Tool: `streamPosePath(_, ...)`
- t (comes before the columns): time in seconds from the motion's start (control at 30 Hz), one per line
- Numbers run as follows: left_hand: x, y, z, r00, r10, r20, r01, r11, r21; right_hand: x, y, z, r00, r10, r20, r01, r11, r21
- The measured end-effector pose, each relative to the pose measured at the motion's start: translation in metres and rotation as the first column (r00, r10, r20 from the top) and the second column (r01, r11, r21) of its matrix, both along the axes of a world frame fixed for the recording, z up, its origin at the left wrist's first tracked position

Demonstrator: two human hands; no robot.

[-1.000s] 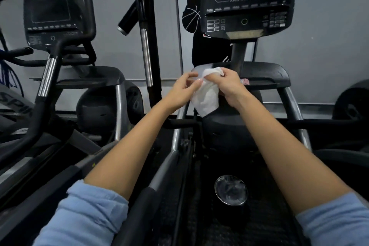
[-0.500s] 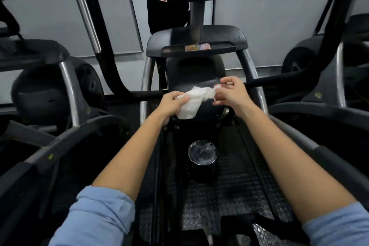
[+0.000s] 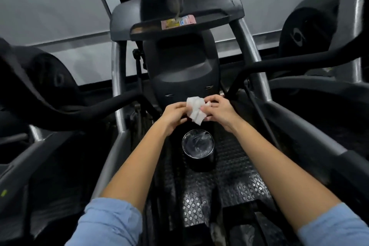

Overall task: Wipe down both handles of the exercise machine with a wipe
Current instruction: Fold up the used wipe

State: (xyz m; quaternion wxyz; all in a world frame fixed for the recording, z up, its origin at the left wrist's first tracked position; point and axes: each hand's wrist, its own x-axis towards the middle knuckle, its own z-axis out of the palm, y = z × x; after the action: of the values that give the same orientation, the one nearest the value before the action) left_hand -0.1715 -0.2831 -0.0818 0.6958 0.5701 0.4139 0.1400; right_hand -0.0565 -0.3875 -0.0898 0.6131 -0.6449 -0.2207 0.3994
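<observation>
Standing at a black exercise machine, its studded rubber floor mat underfoot; holding both forearms out over a black lined bin; left hand and right hand pinching a crumpled white wipe between them, fingers closed on its edges

Low in the frame's centre, the machine's black studded platform lies below my arms. A black round bin lined with clear plastic stands directly on it, at middle frame.
</observation>
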Motion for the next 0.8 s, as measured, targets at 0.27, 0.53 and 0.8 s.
streamPosePath(0.27,0.067,0.057,-0.072,0.993,0.099,-0.061,-0.091,0.988,0.126,0.063,0.076,-0.061,0.993,0.074,0.092,-0.052,0.973,-0.223)
streamPosePath(0.53,0.113,0.097,-0.157,0.981,0.081,-0.175,-0.085,0.996,-0.020,0.106,0.133,-0.161,0.987,0.067,0.146,0.002,0.905,-0.425)
streamPosePath(0.8,0.137,0.112,-0.245,0.962,0.110,-0.250,-0.171,0.956,-0.237,0.123,0.158,-0.247,0.992,0.007,0.124,0.065,0.822,-0.565)
